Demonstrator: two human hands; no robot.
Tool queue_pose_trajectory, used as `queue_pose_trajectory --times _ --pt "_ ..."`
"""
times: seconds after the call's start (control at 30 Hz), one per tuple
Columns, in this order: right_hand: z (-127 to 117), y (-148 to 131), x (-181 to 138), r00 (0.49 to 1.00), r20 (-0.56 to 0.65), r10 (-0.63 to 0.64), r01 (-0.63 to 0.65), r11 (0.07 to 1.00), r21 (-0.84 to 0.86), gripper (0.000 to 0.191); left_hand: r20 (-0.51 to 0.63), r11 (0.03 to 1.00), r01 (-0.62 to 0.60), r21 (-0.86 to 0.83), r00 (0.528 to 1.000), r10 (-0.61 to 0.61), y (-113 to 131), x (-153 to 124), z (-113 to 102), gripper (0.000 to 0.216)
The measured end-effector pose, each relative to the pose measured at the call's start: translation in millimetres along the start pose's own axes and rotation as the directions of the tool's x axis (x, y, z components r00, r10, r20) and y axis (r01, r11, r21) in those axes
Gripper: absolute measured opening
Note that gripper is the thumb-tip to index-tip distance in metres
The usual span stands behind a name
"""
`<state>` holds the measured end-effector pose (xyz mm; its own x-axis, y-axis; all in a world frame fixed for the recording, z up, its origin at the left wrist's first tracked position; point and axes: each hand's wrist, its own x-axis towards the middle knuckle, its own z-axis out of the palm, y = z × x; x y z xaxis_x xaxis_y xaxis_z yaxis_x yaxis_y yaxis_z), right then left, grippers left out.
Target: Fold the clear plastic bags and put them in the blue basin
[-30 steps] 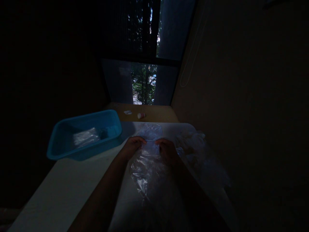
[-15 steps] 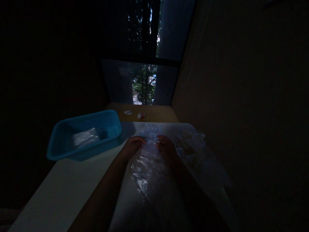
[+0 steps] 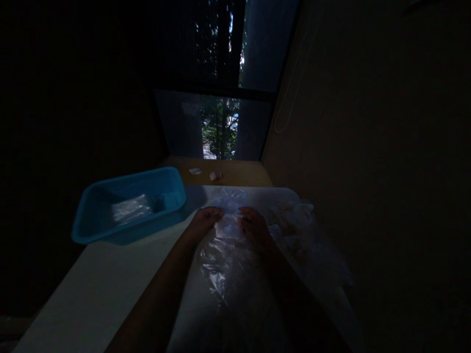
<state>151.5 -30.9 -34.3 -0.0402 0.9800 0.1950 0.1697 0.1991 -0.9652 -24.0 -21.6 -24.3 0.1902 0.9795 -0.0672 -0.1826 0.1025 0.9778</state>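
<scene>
My left hand (image 3: 205, 219) is closed, its thumb and fingers pinching the left edge of a clear plastic bag (image 3: 228, 228). Opposite it, my right hand (image 3: 252, 223) pinches the right edge of the same bag. Between the hands the bag lies fairly flat, like a folded panel. More crinkled clear plastic (image 3: 219, 274) spreads over the table from there toward me, between my forearms. Beyond my fingertips lies another flat clear sheet (image 3: 230, 197); whether it joins the bag I cannot tell. Dim light hides the finger details.
A blue plastic basin (image 3: 128, 233) stands at the left on the white table (image 3: 84, 289), with a clear plastic packet (image 3: 132, 208) inside. Loose clear plastic (image 3: 298, 220) is heaped at the right. A small capped container (image 3: 216, 176) and a crumpled white scrap (image 3: 195, 171) lie on the window ledge (image 3: 246, 171).
The plastic between my hands has become a flatter, sharper-edged panel reaching slightly nearer to me. Both hands remain almost in place, still pinching its edges.
</scene>
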Motion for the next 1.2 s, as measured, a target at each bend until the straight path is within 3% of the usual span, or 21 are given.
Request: queue_pose_trajectory --times 0.2,0.43,0.8,1.2 --pt "1 -4 -1 1.000 0.004 0.004 -0.003 0.998 -0.070 0.025 -0.020 0.993 -0.001 0.119 1.000 0.003 7 -4 3 0.022" --pt "2 -11 -3 0.999 0.037 0.015 -0.008 0.985 -0.170 0.020 0.005 0.990 0.004 0.139 1.000 -0.004 11 -6 6 0.021" --pt "2 -12 -2 1.000 -0.009 -0.025 0.024 0.993 -0.115 0.022 -0.014 0.998 0.012 0.064 1.000 -0.011 8 -6 5 0.024" --pt "2 -9 -2 0.998 -0.067 0.016 -0.017 1.000 -0.006 0.023 -0.056 0.999 -0.001 0.051 0.998 0.004 -1 1 -2 0.023"
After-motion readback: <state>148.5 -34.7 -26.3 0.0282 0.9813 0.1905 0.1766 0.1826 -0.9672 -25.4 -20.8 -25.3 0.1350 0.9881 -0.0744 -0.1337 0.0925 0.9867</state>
